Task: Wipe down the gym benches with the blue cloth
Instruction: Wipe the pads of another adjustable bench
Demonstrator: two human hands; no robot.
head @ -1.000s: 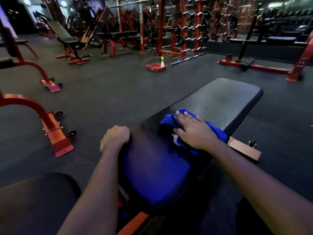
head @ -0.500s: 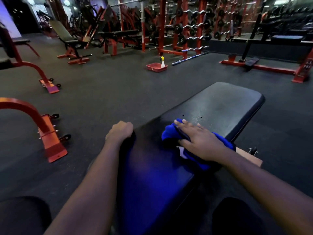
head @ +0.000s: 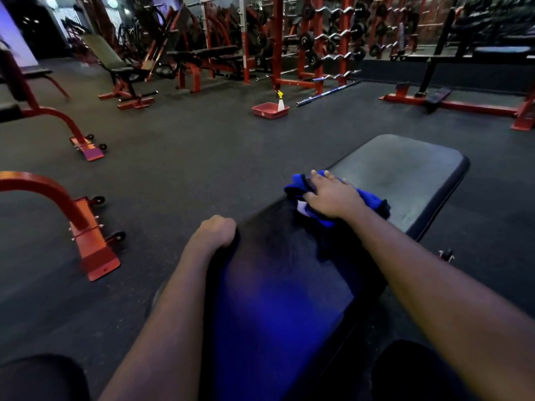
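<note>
a: where's the cloth sitting right now?
b: on my feed the blue cloth (head: 370, 198) lies bunched on the black bench (head: 411, 169), about midway along the pad and toward its left edge. my right hand (head: 333, 198) lies flat on top of it.
a: gripping it?
b: no. the fingers (head: 318, 175) are straight and a little spread, pressing down. the fingertips reach about to the cloth's far edge. a fold sticks out to the left between forefinger and thumb, and more of it shows past the right side of the hand. there's a pale patch of it under the thumb.
a: and the other hand?
b: my left hand (head: 215, 231) is curled over the bench's left edge, nearer me, holding the pad. it's apart from the cloth.
a: anything else?
b: a red tray (head: 270, 111) on the floor far ahead, with a spray bottle (head: 280, 103) at its right side. in it or beside it, i can't tell.
</note>
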